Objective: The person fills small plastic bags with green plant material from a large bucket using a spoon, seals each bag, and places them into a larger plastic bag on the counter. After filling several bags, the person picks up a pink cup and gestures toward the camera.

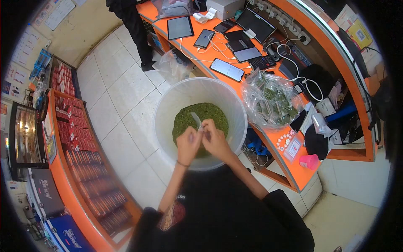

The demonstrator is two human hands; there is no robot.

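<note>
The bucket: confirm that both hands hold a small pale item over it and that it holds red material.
Not red. The head view shows green material in the bucket; the left hand and right hand do hold a small pale item over it.

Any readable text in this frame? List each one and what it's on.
None reads clearly.
Blue boxes: white script logo, blurred.
Red packs: print too small.
Wall papers: too small.
Yellow label: blurred.
Shirt print: blurred.
Clear packet, held by left hand and right hand: no print seen.
</note>
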